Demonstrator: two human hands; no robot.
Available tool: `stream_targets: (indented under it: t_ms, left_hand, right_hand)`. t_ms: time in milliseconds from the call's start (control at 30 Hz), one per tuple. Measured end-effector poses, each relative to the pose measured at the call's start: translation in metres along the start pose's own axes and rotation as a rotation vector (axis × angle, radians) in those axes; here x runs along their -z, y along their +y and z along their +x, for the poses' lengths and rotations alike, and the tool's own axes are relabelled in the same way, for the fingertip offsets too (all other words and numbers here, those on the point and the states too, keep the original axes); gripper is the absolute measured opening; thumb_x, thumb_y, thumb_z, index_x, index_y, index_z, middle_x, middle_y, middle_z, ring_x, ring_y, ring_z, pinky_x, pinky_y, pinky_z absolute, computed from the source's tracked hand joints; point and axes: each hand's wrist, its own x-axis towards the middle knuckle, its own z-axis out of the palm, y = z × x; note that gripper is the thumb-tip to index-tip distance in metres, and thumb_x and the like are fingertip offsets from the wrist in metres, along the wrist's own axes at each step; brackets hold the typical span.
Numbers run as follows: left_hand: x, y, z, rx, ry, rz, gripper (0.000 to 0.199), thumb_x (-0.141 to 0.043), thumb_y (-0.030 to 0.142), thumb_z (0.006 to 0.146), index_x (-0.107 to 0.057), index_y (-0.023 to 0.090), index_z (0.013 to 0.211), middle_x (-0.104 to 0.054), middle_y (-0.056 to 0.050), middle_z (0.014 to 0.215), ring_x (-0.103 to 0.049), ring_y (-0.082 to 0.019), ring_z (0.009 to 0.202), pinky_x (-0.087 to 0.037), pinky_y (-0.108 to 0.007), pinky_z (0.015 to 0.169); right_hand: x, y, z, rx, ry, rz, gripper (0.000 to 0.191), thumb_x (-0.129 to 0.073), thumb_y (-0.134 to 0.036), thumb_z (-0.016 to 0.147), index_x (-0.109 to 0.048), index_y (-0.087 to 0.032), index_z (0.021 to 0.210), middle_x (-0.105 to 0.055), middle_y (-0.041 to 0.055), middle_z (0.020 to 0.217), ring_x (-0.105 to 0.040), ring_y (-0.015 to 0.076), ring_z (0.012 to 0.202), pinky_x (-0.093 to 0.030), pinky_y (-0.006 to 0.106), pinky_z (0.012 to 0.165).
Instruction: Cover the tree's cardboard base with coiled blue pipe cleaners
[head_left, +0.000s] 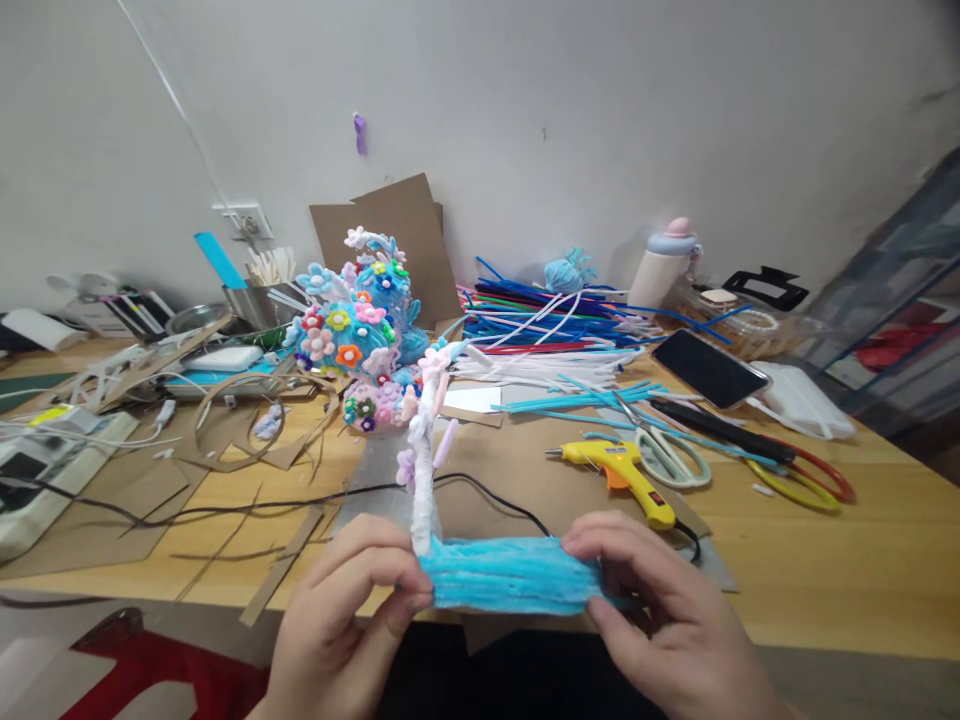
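Between my hands, close to the table's front edge, lies a blue fuzzy base (510, 577) that looks made of pipe cleaners laid side by side. My left hand (360, 600) pinches its left end, and my right hand (652, 600) grips the right end with fingers behind and thumb in front. From the base's left part rises a white wrapped stem (424, 480) with small pale and purple flowers on it. Behind the stem stands a blue fuzzy piece covered in colourful flowers (349, 330); whether the two are joined I cannot tell.
A yellow glue gun (622, 470) lies right of centre, beside pale-handled scissors (671, 455). Bundles of pipe cleaners (547, 320), a phone (709, 368) and a bottle (660, 270) are further back. A power strip (60, 480) sits left, its black cable (285, 503) crossing the table.
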Motion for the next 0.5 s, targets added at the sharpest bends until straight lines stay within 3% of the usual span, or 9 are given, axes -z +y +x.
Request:
stream_targets:
  t_ms: [100,233,333,400,467,500]
  left_hand:
    - [0.000,-0.011,-0.006,0.069,0.127,-0.022,0.012,-0.057,0.011,0.087,-0.060,0.020,0.080,-0.060,0.000,0.080,-0.059,-0.012,0.076,-0.049,-0.021,0.069]
    - [0.001,-0.039,-0.009,0.169,0.431,-0.122,0.009,-0.052,0.021,0.096,-0.052,0.022,0.086,-0.053,0.004,0.068,-0.054,-0.011,0.065,-0.048,-0.022,0.063]
    - [0.002,-0.054,-0.007,0.227,0.524,-0.148,0.019,-0.049,0.021,0.099,-0.048,0.022,0.080,-0.044,0.007,0.057,-0.048,-0.009,0.053,-0.045,-0.020,0.055]
    - [0.001,-0.055,-0.006,0.252,0.558,-0.141,0.005,-0.057,0.018,0.095,-0.055,0.022,0.092,-0.059,0.004,0.075,-0.059,-0.010,0.066,-0.050,-0.020,0.064]
    - [0.000,-0.049,-0.007,0.243,0.562,-0.143,0.034,-0.065,0.015,0.089,-0.053,0.028,0.118,-0.064,-0.001,0.104,-0.065,-0.012,0.087,-0.053,-0.022,0.076]
    - [-0.001,-0.045,-0.009,0.234,0.537,-0.153,0.042,-0.067,0.015,0.088,-0.051,0.030,0.123,-0.063,-0.001,0.109,-0.065,-0.012,0.091,-0.054,-0.022,0.079]
  right_hand:
    - [0.001,0.000,-0.001,-0.002,0.004,-0.014,0.035,-0.058,-0.008,0.078,-0.062,-0.033,0.103,-0.068,0.0002,0.099,-0.070,0.0172,0.086,-0.057,0.018,0.056]
    - [0.000,-0.002,0.000,-0.004,0.009,-0.004,0.035,-0.057,-0.007,0.077,-0.062,-0.031,0.102,-0.068,0.0005,0.097,-0.070,0.0165,0.082,-0.055,0.017,0.052]
    - [-0.003,-0.004,0.001,0.008,0.008,0.028,0.036,-0.056,-0.007,0.077,-0.062,-0.031,0.102,-0.067,0.0016,0.097,-0.071,0.0175,0.086,-0.053,0.015,0.047]
    - [-0.004,-0.006,0.002,0.017,0.018,0.031,0.036,-0.056,-0.007,0.076,-0.062,-0.031,0.102,-0.068,0.0018,0.097,-0.071,0.0175,0.086,-0.052,0.015,0.045]
    - [-0.004,-0.007,0.003,0.020,0.026,0.012,0.035,-0.056,-0.007,0.076,-0.062,-0.031,0.102,-0.068,0.0014,0.096,-0.071,0.0172,0.085,-0.053,0.015,0.047]
    - [-0.004,-0.007,0.003,0.020,0.029,0.000,0.035,-0.056,-0.007,0.076,-0.062,-0.031,0.101,-0.068,0.0010,0.096,-0.071,0.0170,0.084,-0.054,0.016,0.048]
